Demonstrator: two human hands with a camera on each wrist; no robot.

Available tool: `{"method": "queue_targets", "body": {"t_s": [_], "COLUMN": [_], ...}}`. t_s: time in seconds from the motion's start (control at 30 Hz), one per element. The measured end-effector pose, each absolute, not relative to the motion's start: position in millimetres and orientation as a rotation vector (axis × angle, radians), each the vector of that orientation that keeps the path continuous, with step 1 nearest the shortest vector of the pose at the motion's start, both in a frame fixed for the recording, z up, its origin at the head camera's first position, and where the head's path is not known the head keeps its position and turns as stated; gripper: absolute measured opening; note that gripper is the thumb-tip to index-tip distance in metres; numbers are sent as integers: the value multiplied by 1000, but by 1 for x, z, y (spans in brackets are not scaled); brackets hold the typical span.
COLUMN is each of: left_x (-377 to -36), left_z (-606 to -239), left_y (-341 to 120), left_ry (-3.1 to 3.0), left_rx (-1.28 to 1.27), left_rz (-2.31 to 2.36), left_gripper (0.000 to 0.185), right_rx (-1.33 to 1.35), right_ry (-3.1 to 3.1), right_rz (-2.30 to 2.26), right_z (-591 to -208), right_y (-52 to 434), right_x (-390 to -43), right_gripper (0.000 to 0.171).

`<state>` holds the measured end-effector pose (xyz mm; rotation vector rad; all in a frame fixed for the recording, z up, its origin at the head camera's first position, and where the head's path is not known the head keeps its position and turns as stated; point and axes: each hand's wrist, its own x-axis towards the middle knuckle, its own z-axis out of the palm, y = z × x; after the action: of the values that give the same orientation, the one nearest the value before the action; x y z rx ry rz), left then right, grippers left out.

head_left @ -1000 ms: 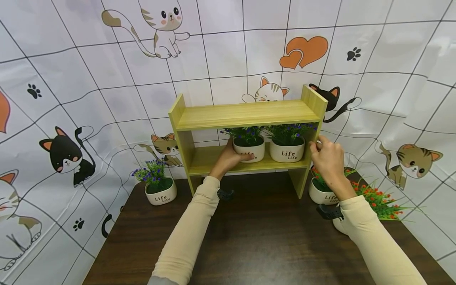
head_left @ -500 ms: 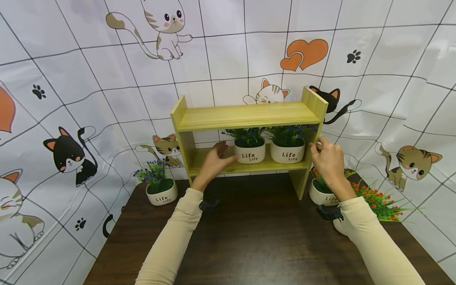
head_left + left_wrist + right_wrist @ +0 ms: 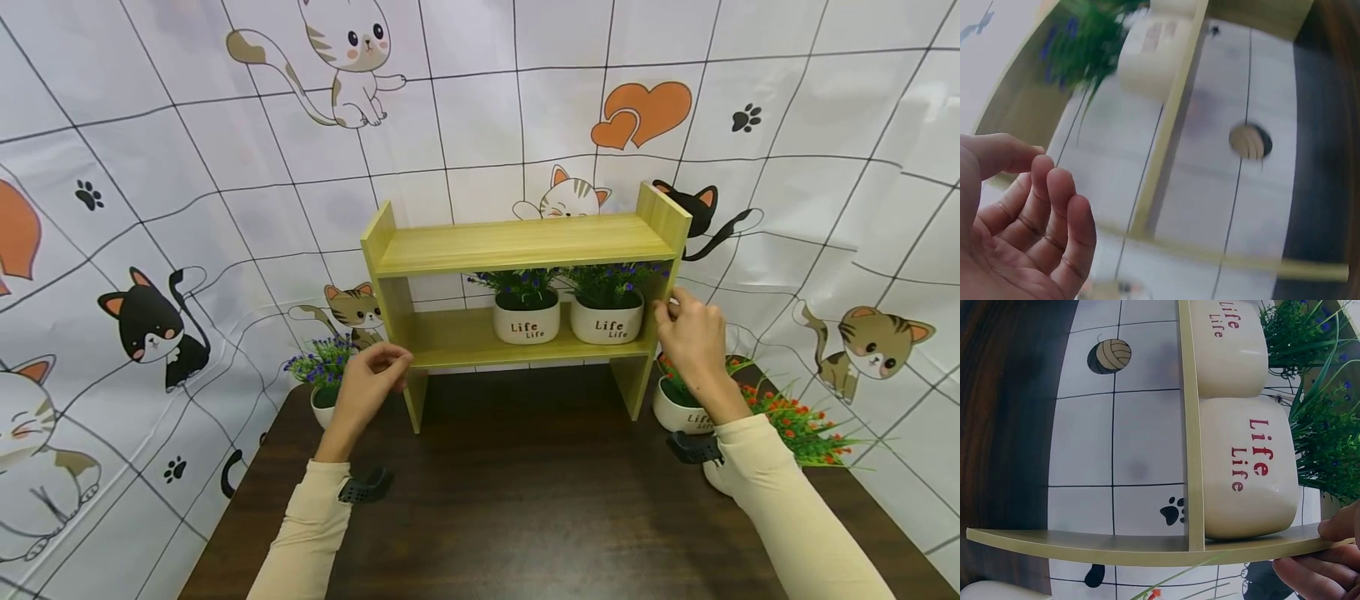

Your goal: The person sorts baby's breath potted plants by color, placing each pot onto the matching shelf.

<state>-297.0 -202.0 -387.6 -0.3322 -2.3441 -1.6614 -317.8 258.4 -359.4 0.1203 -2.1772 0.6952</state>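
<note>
A light wooden shelf [image 3: 525,242] stands against the wall. Two white "Life" pots with purple flowers sit side by side on its lower board, a left flowerpot [image 3: 527,323] and a right flowerpot [image 3: 607,322]. My right hand [image 3: 692,342] grips the front edge of the shelf's right side panel; the right wrist view shows thumb and fingers [image 3: 1310,578] on either side of it. My left hand [image 3: 371,385], fingers loosely curled and holding nothing, is at the shelf's left side. It partly hides a third purple-flowered flowerpot [image 3: 322,408] on the table.
On the right of the dark wooden table [image 3: 517,508] stand a pot [image 3: 678,410] with red flowers, and another red-flowered plant [image 3: 798,429] partly behind my right forearm. The wall covering [image 3: 480,108] has printed cats.
My left hand let go of the left flowerpot on the shelf and moved left and down, out of the shelf. The right hand stayed on the side panel.
</note>
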Motion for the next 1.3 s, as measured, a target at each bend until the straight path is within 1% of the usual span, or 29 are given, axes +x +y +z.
{"method": "queue_targets", "body": {"t_s": [0.33,0.47,0.63,0.8,0.93,1.17,1.3], "left_x": [-273,-269,-273,-283,-294,-311,-319], "left_z": [-423,-440,-458,-477,-492,-506,-509], "left_y": [-284,-305,-322,-333,-336,-338,-338], "left_ry": [-2232,-2233,-2252,-2301,-2321,-2429,-2490], "left_rx": [34,149,217,331,388,387,369], "left_rz": [-1694,-1660,-1582,-1476,-1483,-1645,-1707], "left_gripper": [24,27,34,49,65,104,116], "right_rx": [122,124,129,134,127,121,121], "right_ry": [-2177,-2170,-2155,-2152,-2151,-2162,-2158], "right_rz": [697,695,690,687,684,685,685], "right_z": [-360,-360,-360,-361,-361,-361,-360], "right_y": [259,259,260,258,258,257,258], "right_x": [-318,-317,-318,-318,-318,-318,-318], "right_gripper": [24,23,25,25,23,24,22]}}
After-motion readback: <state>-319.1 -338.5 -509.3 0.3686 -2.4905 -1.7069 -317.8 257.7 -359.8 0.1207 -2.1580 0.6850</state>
